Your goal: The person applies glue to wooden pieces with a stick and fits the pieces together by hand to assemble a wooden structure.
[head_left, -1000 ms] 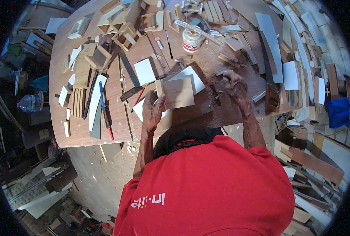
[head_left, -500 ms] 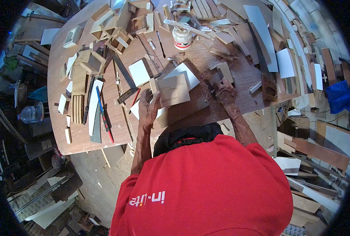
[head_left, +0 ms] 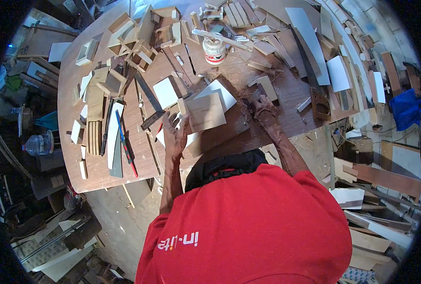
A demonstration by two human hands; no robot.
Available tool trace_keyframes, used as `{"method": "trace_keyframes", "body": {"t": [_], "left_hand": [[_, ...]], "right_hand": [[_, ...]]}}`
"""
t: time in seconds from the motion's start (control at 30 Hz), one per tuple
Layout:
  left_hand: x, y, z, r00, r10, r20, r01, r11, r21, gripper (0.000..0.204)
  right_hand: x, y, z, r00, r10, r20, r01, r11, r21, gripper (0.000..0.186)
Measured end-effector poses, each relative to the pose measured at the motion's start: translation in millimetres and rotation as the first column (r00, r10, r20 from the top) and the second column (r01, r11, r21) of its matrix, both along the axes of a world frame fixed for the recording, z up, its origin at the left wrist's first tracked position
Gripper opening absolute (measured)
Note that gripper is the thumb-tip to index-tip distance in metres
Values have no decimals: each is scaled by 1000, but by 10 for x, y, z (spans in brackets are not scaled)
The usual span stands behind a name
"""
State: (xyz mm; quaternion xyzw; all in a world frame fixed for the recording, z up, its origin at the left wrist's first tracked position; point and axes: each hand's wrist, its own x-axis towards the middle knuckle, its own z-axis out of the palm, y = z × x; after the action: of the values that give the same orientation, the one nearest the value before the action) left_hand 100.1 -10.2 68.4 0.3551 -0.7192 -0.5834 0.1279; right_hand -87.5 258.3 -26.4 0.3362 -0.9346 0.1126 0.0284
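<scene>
My left hand [head_left: 175,135] grips the left edge of a pale wooden panel [head_left: 206,112], its thumb against the edge and its fingers partly curled. A narrow wooden strip [head_left: 181,106] stands along that same edge. The panel is tilted above the tabletop, partly over a white-faced board [head_left: 222,92]. To the right, my right hand [head_left: 266,112] is closed around a small dark tool [head_left: 250,107], which is mostly hidden by the fingers and lies over sawdust. A wooden piece [head_left: 267,89] lies just beyond that hand.
On the brown table [head_left: 146,146] a metal square [head_left: 149,99], a blue-and-red pencil [head_left: 120,130] and a hand saw [head_left: 310,71] lie around. A glue jar [head_left: 214,51] with sticks across it stands farther back. Small wooden boxes [head_left: 142,56] sit far left; offcuts crowd the right.
The right hand and its dark tool have shifted slightly left. The left hand's fingers have spread a little at the panel's edge, and the panel has tilted slightly.
</scene>
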Motion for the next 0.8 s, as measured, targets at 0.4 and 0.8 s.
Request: {"method": "trace_keyframes", "body": {"t": [0.4, 0.8], "left_hand": [[-27, 257, 562, 981, 36, -191, -102, 932, -348, 72], [-26, 639, 697, 986, 60, -155, -124, 885, -448, 60]], "right_hand": [[-345, 340, 411, 896, -344, 280, 410, 883, -227, 26], [-1234, 631, 3, 926, -332, 180, 356, 927, -121, 33]]}}
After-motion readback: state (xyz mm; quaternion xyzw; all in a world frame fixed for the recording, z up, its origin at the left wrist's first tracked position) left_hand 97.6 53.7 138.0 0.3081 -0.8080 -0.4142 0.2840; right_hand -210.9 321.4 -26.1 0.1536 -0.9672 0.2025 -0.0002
